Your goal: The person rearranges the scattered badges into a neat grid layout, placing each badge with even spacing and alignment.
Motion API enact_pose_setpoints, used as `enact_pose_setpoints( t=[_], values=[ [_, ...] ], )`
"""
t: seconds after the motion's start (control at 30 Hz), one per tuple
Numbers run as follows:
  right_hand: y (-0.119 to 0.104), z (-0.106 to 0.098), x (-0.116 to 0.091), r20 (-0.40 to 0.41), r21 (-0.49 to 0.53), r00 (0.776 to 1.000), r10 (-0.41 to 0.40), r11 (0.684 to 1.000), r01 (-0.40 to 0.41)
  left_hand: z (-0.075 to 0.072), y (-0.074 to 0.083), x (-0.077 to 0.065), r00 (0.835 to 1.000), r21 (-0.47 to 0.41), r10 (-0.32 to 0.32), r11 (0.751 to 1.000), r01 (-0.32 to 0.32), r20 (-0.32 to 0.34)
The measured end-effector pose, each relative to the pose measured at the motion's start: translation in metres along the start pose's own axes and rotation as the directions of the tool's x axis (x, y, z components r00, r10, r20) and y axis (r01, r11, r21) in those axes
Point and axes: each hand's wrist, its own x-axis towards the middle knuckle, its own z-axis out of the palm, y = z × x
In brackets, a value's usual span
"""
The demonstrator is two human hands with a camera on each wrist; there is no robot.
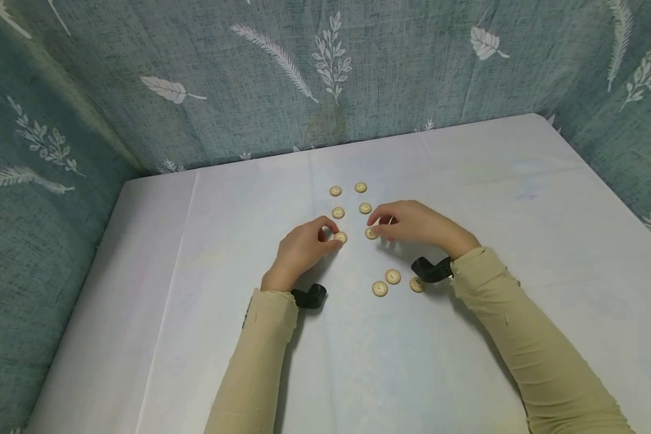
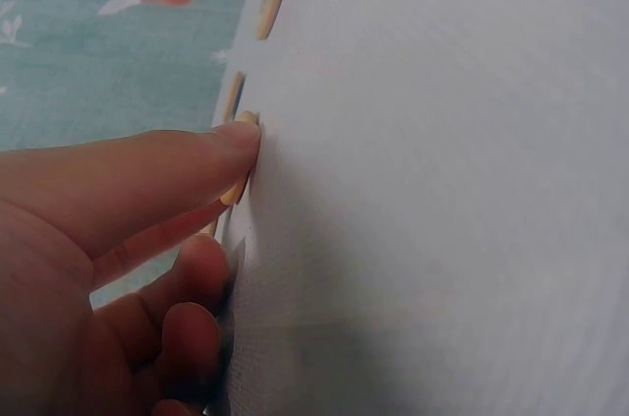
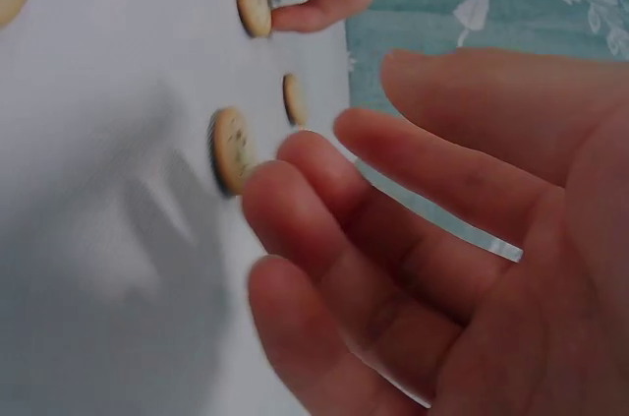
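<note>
Several round pale wooden discs with small dark marks lie on the white-covered table. My left hand [image 1: 304, 248] pinches one disc [image 1: 340, 237] by its edges between thumb and index finger, at the near end of the left column. In the left wrist view, the thumb [image 2: 211, 155] covers part of that disc. My right hand [image 1: 415, 223] is over the near disc of the right column [image 1: 371, 232]. In the right wrist view its thumb and fingers are spread apart, and that disc [image 3: 233, 150] lies on the cloth just beyond the fingertips.
Farther back, discs stand in two short columns, left [image 1: 338, 213] and right [image 1: 365, 208]. Nearer, three loose discs [image 1: 393, 276] lie by the right wrist's black camera mount [image 1: 431, 270]. Another black mount [image 1: 310, 296] sits at the left wrist. A green patterned curtain [image 1: 282, 120] borders the table.
</note>
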Motion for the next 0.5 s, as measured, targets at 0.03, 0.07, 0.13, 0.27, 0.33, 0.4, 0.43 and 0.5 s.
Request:
enact_pose_setpoints(
  t=[0.03,0.07,0.13,0.27,0.33,0.4,0.43,0.5],
  values=[
    [-0.002,0.0,-0.001,0.011,0.002,1.0,-0.006,1.0,0.006,0.0,0.0,0.0,1.0,0.002,0.002,1.0,-0.002,-0.002],
    [-0.004,0.0,-0.002,0.023,-0.002,1.0,-0.012,1.0,0.012,0.0,0.0,0.0,1.0,0.003,0.003,1.0,-0.003,-0.003],
    [-0.007,0.0,-0.003,0.044,-0.012,0.999,-0.021,1.0,0.021,0.0,0.0,0.0,1.0,0.004,0.006,1.0,-0.006,-0.004],
    [-0.011,-0.001,-0.007,0.089,-0.05,0.995,-0.041,0.998,0.045,0.0,-0.001,0.0,1.0,0.002,0.005,1.0,-0.005,-0.004],
    [-0.012,-0.001,-0.009,0.102,-0.071,0.994,-0.047,0.996,0.054,0.0,-0.001,-0.001,1.0,0.0,0.005,1.0,-0.005,-0.005],
    [-0.013,-0.002,-0.01,0.112,-0.086,0.993,-0.047,0.995,0.057,0.0,-0.001,-0.001,1.0,-0.002,0.007,1.0,-0.007,-0.008],
    [-0.013,-0.002,-0.011,0.116,-0.089,0.992,-0.045,0.995,0.055,0.0,-0.001,-0.001,1.0,-0.004,0.007,1.0,-0.008,-0.01],
    [-0.014,-0.002,-0.012,0.124,-0.091,0.991,-0.046,0.994,0.057,0.0,0.0,-0.001,1.0,-0.004,0.009,1.0,-0.009,-0.012]
  ],
)
